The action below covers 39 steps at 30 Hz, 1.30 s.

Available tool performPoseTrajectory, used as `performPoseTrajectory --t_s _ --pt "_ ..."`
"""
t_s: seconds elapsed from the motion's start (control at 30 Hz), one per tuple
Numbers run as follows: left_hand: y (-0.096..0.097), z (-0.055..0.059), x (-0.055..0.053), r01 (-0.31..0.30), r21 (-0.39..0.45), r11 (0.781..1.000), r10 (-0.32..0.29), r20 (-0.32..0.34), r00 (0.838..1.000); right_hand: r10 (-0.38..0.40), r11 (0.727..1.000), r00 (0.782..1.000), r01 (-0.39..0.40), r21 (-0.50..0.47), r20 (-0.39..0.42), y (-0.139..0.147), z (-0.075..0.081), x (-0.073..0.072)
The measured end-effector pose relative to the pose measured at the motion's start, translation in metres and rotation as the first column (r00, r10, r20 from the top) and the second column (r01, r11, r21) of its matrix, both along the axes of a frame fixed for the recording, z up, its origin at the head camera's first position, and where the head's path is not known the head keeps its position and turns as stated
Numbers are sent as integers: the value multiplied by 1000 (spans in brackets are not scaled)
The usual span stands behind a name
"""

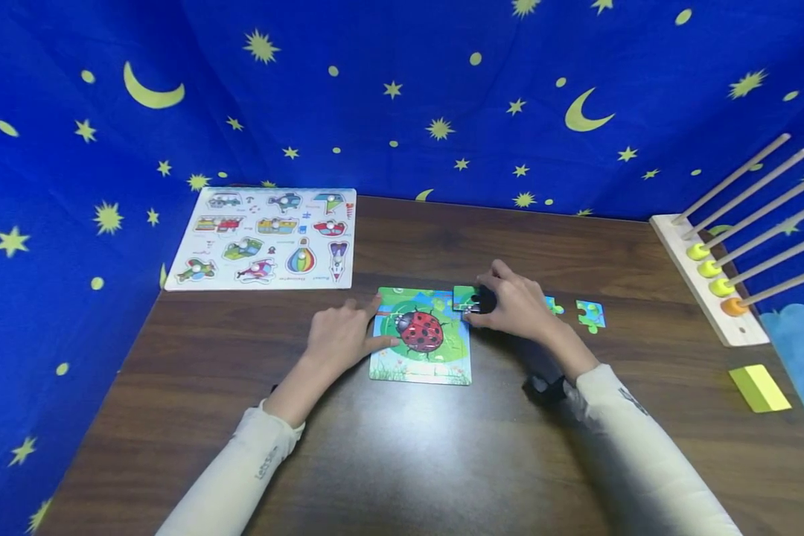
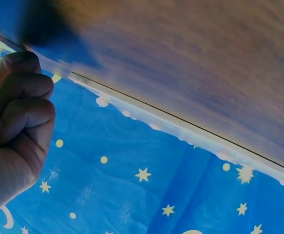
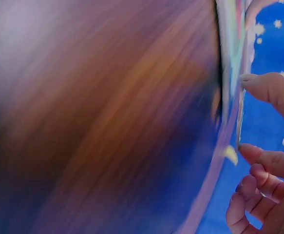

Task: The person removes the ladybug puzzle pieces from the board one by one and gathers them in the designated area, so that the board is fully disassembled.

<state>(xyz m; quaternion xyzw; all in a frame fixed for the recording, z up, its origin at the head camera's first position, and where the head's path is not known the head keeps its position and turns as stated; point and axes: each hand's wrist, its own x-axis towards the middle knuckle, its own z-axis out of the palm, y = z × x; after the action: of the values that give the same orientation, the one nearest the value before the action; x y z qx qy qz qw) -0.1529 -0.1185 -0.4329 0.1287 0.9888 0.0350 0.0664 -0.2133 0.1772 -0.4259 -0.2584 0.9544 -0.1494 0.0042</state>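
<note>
A square jigsaw puzzle [image 1: 435, 370] with a red ladybug picture lies on the table in the head view. My left hand [image 1: 338, 339] rests at its left side, thumb stretched onto the picture and index finger at the upper left corner; the left wrist view shows the other fingers bent. At the upper right corner my right hand [image 1: 517, 305] pinches a green puzzle piece [image 1: 465, 298] between thumb and index finger. In the right wrist view that piece appears edge-on as a thin strip. Right of the right hand lie a loose puzzle piece [image 1: 591, 315] and another, partly hidden one [image 1: 554, 305].
A white peg puzzle board [image 1: 260, 277] with vehicle pictures lies at the back left. On the right stands a wooden rod stand [image 1: 700, 286] with yellow and orange beads. A yellow block [image 1: 760, 387] sits near the table's right edge. Behind hangs a blue star-patterned cloth [image 1: 402, 97].
</note>
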Motion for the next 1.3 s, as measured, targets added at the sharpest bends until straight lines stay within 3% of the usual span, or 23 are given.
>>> performPoseTrajectory --t_s 0.2,0.5,0.83,1.0,1.3 --pt "0 0 0 2 4 1000 -2 4 1000 -41 999 999 41 13 0 31 -1 0" --pt "0 0 1 0 12 1000 0 4 1000 -41 999 999 41 5 -3 46 -7 -2" --pt "2 2 1 -13 25 1000 12 28 1000 -86 996 990 85 11 113 53 -8 -5" --pt "3 3 1 -7 32 999 6 28 1000 -63 997 994 66 -28 84 51 -6 4" --pt "6 7 2 -12 68 998 11 23 1000 72 991 995 -65 -114 62 24 -5 32"
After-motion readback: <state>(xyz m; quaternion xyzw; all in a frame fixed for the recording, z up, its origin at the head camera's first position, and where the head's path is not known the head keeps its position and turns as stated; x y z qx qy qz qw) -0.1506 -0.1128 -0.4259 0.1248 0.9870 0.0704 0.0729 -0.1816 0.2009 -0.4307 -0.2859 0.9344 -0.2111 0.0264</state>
